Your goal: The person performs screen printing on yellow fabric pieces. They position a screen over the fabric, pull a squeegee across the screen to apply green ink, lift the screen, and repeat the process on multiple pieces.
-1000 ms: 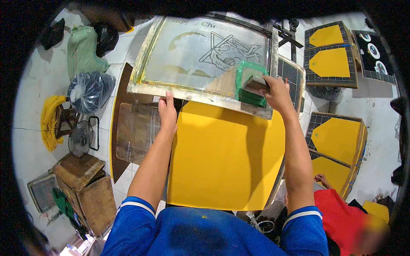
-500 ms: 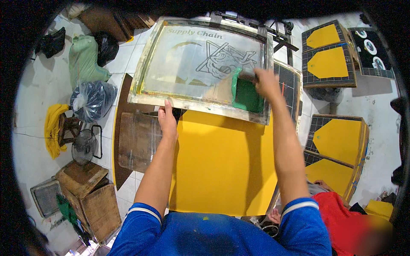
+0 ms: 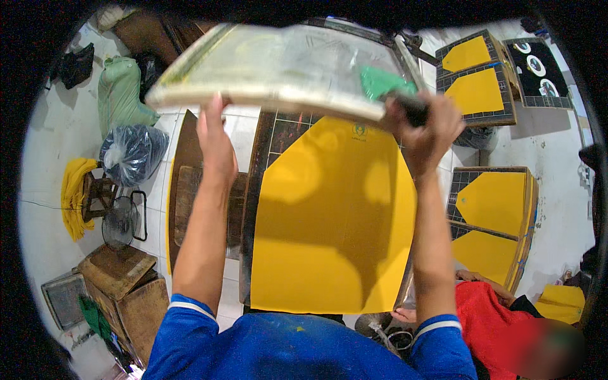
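A wooden-framed printing screen (image 3: 278,104), blurred by motion, is tilted up at the top, its near rail off the board. My left hand (image 3: 216,142) grips that near rail at its left part. My right hand (image 3: 434,130), at the rail's right end, is closed around the dark handle of a squeegee (image 3: 411,109); whether it also grips the frame I cannot tell. Wet green ink (image 3: 383,82) lies on the mesh beside it. Below, a yellow fabric panel (image 3: 329,234) lies flat on a dark gridded board (image 3: 256,190). A small green print (image 3: 359,130) marks its far end.
To the right, yellow panels (image 3: 500,193) lie on gridded boards. Someone in a red top (image 3: 484,316) is close by my right elbow. At left are wrapped bags (image 3: 136,152), a fan (image 3: 120,221) and wooden boxes (image 3: 142,310).
The screen's near edge has lifted off the yellow panel, uncovering its far end and small print. Both hands rose with it, my right hand and squeegee moving to the near right corner.
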Demonstrator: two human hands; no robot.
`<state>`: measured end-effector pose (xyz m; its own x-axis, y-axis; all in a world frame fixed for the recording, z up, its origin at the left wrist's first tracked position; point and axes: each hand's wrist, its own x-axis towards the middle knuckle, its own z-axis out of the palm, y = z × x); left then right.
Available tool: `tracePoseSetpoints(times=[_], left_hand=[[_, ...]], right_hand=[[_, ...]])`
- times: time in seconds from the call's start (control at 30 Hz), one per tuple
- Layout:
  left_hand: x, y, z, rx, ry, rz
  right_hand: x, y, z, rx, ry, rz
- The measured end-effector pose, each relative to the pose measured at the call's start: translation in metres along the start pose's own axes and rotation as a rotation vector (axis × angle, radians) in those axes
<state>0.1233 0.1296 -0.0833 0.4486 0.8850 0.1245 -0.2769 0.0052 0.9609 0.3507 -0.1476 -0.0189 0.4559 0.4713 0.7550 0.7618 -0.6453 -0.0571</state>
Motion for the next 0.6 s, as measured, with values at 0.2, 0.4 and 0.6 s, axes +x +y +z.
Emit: tracePoseSetpoints(times=[0.2,0.4,0.6], left_hand=[[0.087,0.067,0.017,0.421,-0.467,0.503],[0.053,-0.029,-0.185,1.033,-0.179,0.411],[-0.086,-0.079,-0.378,1.333,-0.15,-0.357]], right_hand=[[0.192,0.1,0.006,-0.429,0.055,-0.324],[0.251,0.119,0.004,-0.164,-0.041,0.096],[0.231,0.074,-0.011,-0.06,-0.137,0.148]])
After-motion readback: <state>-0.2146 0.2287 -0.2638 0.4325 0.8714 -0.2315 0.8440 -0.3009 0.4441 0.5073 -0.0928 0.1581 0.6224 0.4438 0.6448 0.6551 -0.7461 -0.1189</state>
